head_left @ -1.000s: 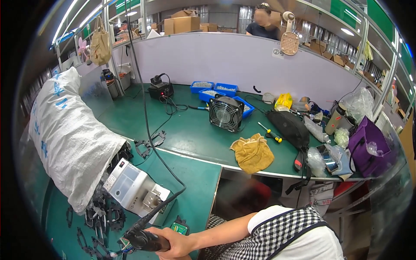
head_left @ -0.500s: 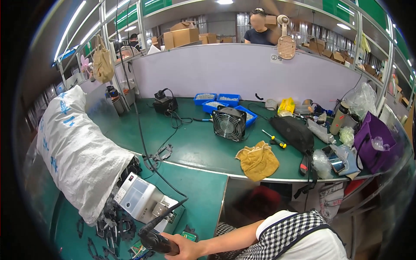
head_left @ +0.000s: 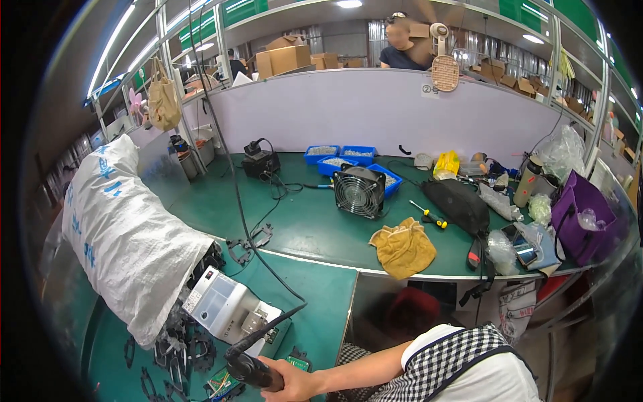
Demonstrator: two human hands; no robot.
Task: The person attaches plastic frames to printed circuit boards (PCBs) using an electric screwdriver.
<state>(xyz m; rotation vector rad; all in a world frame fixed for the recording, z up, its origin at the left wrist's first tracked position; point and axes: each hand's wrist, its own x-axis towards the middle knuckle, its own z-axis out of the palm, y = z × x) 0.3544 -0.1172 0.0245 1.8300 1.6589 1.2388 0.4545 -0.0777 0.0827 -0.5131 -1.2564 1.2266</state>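
Overlapping one white boxy machine (head_left: 218,307), left: one black cable (head_left: 281,319).
One black cylindrical tool (head_left: 253,371) is gripped by right hand (head_left: 293,382).

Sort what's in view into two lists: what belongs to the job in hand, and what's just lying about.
Likely the job:
- black corded tool, held in the right hand
- green circuit board
- white boxy machine
- black plastic parts

Apparently just lying about:
- tan cloth
- yellow-and-black screwdriver
- black bag
- purple bag
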